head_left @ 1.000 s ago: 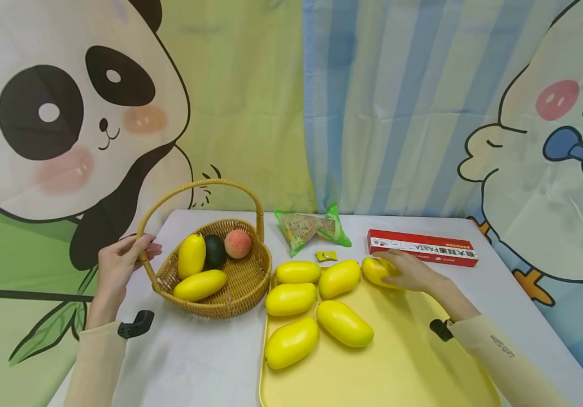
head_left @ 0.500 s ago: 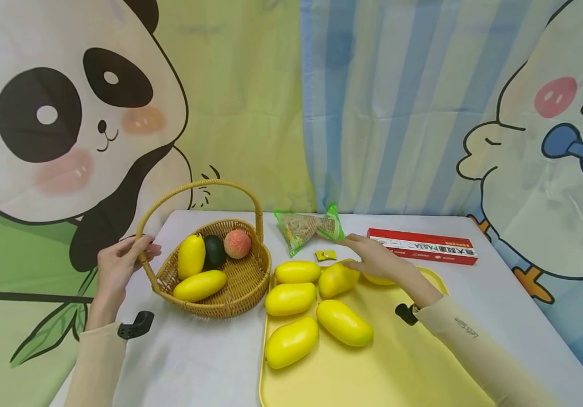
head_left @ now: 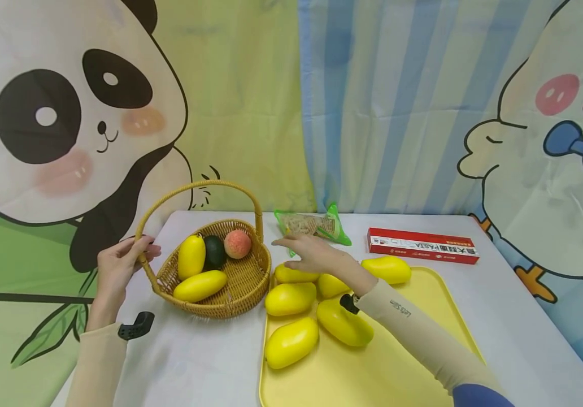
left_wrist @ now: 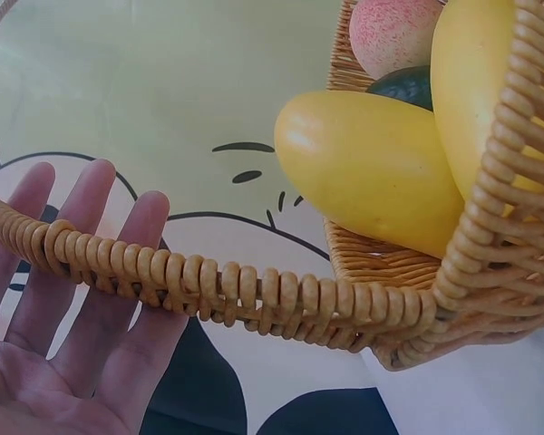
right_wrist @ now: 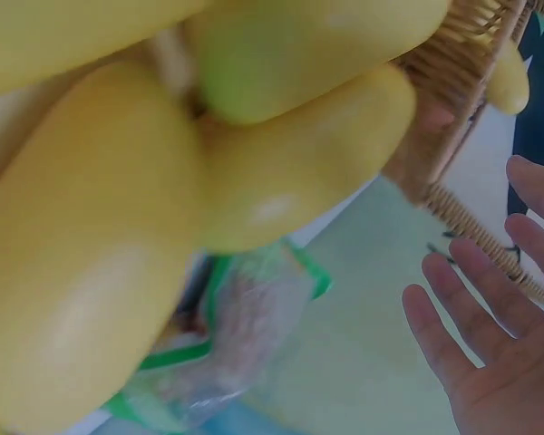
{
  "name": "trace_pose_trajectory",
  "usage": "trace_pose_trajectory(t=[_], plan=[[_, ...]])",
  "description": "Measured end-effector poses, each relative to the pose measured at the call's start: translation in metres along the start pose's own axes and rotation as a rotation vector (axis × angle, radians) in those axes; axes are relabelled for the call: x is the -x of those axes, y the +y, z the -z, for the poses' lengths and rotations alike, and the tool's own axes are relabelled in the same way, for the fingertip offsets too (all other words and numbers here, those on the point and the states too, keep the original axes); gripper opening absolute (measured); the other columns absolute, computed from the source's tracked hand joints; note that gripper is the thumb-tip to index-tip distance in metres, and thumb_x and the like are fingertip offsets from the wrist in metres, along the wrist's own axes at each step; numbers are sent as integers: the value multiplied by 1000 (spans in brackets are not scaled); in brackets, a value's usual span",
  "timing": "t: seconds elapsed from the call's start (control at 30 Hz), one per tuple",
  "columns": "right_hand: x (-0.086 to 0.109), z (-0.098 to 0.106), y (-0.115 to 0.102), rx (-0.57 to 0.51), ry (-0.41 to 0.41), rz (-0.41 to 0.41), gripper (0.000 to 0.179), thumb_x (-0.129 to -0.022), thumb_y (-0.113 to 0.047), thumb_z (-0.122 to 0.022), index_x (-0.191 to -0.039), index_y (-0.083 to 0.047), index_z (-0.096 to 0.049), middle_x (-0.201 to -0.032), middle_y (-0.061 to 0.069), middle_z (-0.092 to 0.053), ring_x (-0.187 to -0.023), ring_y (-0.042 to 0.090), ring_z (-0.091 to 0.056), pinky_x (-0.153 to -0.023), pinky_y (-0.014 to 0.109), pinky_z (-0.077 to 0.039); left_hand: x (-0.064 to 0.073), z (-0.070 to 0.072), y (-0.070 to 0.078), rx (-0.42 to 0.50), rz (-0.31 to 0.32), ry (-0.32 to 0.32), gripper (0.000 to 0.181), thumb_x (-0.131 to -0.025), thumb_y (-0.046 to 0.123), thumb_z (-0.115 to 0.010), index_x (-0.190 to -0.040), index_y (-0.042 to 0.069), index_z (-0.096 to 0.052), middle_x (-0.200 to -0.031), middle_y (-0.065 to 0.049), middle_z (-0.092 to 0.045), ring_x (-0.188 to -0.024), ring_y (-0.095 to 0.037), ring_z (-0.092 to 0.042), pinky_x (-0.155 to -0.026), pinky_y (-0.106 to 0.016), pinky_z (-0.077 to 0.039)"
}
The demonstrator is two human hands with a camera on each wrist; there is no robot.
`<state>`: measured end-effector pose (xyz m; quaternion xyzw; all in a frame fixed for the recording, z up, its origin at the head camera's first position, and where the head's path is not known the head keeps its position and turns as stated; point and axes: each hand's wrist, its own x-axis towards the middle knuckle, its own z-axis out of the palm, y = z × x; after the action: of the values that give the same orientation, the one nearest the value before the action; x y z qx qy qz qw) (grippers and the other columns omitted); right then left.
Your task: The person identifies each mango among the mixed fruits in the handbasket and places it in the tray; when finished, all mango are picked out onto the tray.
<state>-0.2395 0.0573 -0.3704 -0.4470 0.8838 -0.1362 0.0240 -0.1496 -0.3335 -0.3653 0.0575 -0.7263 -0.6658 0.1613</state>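
My left hand (head_left: 118, 268) holds the handle of a wicker basket (head_left: 227, 305) at its left side; in the left wrist view, straight fingers (left_wrist: 140, 222) lie behind the handle. Inside are two yellow mangoes (head_left: 201, 285), a dark green oval fruit (head_left: 214, 252) and a peach (head_left: 238, 244). My right hand (head_left: 314, 255) hangs with fingers spread and nothing gripped, above the mango (head_left: 291, 275) at the back-left of a yellow tray (head_left: 398, 339). Several more mangoes (head_left: 291, 342) lie on the tray, one partly hidden by the right forearm.
Behind the tray lies a clear, green-edged food bag (head_left: 317, 223). A red and white pasta box (head_left: 422, 246) lies at the back right of the white table (head_left: 195, 362). Printed curtains (head_left: 398, 102) hang behind the table.
My right hand has left the mango at the tray's back right and swung left over the back row toward the basket. My left hand and the basket have stayed put.
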Motion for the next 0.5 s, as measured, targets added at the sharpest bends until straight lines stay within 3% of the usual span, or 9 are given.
trace_pose_trajectory(t=[0.2,0.4,0.5], plan=[[-33,-3,-30,37,-38,60,54,-93,-25,-65,-142,-13,-46,-135,10,-53,-117,23,-56,-97,37,-48,0,0,0,8,-1,3,10,-90,26,-67,-93,19,-74,-76,6,-74,-71,-6,-69,-68,-13,-54],[-58,-7,-52,94,-86,69,55,-92,-29,-66,-141,-12,-48,-143,12,-47,-122,24,-55,-100,35,-47,-1,0,0,12,-11,4,10,-91,24,-66,-93,18,-74,-76,5,-74,-71,-6,-70,-67,-14,-54],[-70,-10,-59,92,-98,97,57,-91,-30,-66,-142,-14,-47,-142,10,-49,-111,20,-60,-91,30,-51,0,0,0,14,-11,7,11,-91,24,-67,-94,17,-74,-76,5,-74,-71,-6,-69,-67,-14,-54]])
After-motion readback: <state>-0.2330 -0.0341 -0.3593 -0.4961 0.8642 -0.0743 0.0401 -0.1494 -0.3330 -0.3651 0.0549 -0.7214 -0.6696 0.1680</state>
